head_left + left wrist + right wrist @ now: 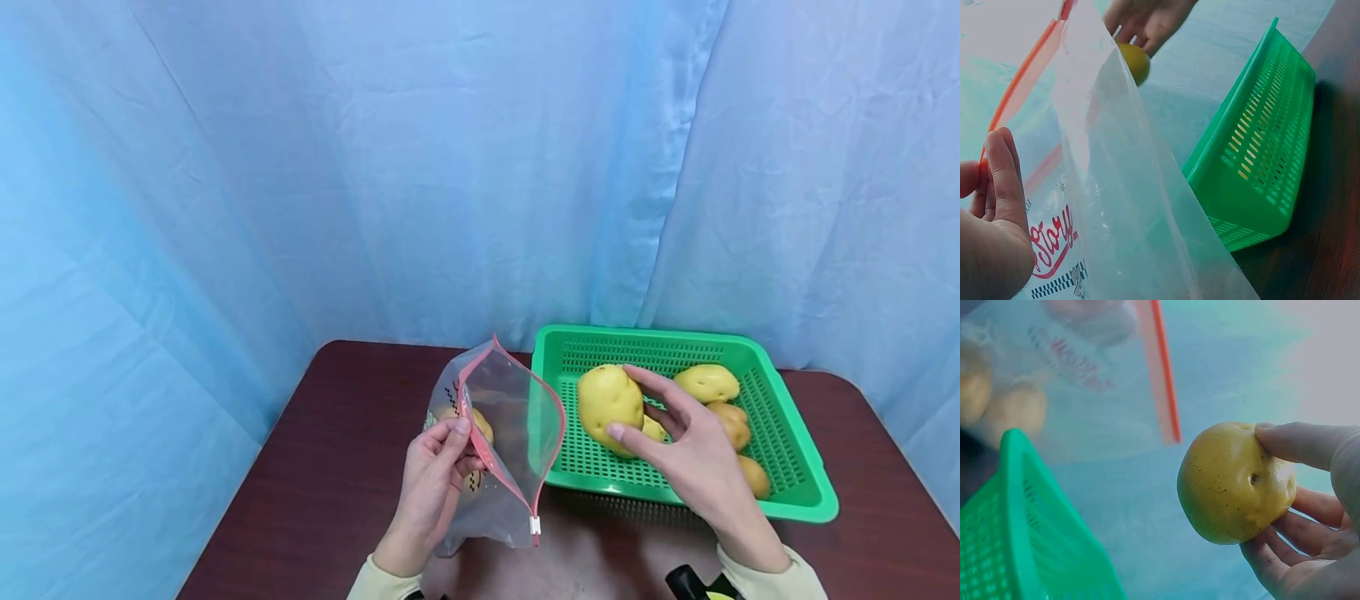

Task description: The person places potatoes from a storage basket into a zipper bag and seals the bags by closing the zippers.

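My left hand (435, 487) pinches the pink-edged rim of a clear zip bag (510, 417) between thumb and fingers. The bag's mouth gapes toward the right, with a white slider (535, 525) at its near end. Inside the bag, potatoes (1019, 409) show through the plastic in the right wrist view. My right hand (693, 450) grips a yellow potato (609, 404) by its side, thumb against fingers, over the green basket (806, 467). In the right wrist view this potato (1235, 484) has dark specks and a small pit.
In the basket lie several more potatoes, among them a pale one (707, 383) and a browner one (731, 425) along its right side. The dark wooden table (337, 450) carries everything. Behind it hangs a blue curtain (450, 167).
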A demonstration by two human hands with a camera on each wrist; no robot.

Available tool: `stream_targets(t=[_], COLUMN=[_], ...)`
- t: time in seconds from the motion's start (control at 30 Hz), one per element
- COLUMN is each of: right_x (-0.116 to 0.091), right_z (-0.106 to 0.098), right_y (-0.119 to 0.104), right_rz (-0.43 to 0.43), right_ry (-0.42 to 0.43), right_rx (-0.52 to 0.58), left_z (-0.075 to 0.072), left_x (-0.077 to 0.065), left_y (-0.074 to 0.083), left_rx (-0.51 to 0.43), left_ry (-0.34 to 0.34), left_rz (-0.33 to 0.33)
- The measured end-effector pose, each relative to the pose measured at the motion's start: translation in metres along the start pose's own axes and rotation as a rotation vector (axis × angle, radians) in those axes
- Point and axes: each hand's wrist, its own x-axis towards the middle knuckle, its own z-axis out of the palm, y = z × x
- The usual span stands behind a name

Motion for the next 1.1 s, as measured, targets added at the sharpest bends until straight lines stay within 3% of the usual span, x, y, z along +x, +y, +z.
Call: stream_targets(t=[0.2,0.47,0.67,0.9,1.1], right_x=[-0.007,-0.010,-0.009,-0.010,-0.009], right_z=[0.006,0.022,0.041,0.069,0.086], right_y=[-0.011,-0.016,-0.016,-0.011,-0.006], right_rz=[-0.070,-0.212,-0.234,-0.247,-0.386], right_ry=[0.040,0.068,0.079,0.109,0.178], right_rx=[0.066,0.298,0.325,0.122,-0.141], left_z=[0.000,0.003,0.005,0.007,0.007], left_x=[0.000,0.000,-0.001,-0.001,-0.001], left_y=[-0.001,-0.003,-0.004,-0.004,-0.002], left_rx=[0.003,0.006,-0.006,-0.008,-0.003], left_ry=[0.012,0.011,0.019,0.018,0.033], left_rz=[-0.003,-0.004,-0.015,-0.009,-0.024])
